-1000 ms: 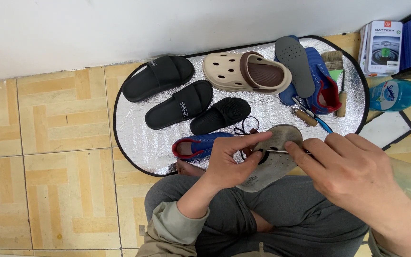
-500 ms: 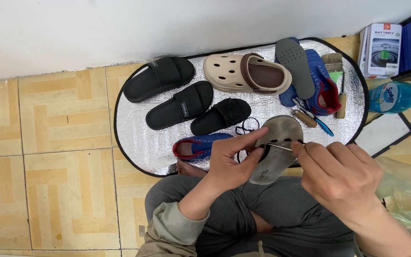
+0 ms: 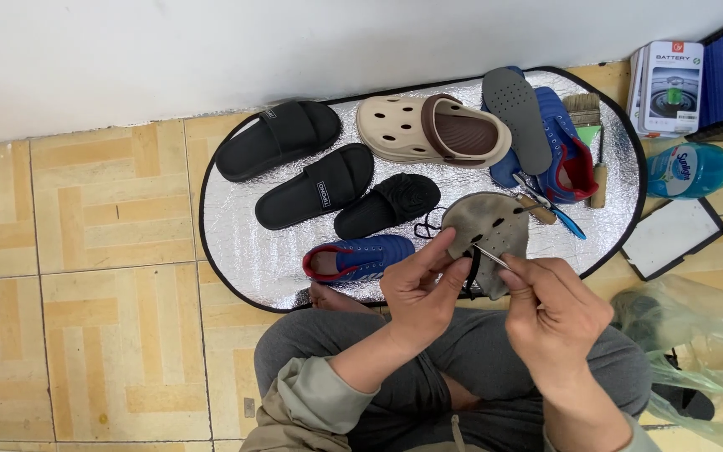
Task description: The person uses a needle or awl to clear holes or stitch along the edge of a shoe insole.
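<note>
My left hand pinches the near edge of a grey-brown perforated shoe piece, held upright over the silver mat's front edge. A black cord hangs from it between my hands. My right hand grips a thin metal needle-like tool whose tip touches the piece. Just left of my left hand lies a blue sneaker with red lining.
On the oval silver mat lie two black slides, a black slipper, a beige clog, a grey insole, a blue shoe and a brush. At right: box, blue bottle, tray, plastic bag.
The grey piece has been raised and turned more upright. My right hand drew back toward me, now holding the thin tool against the piece.
</note>
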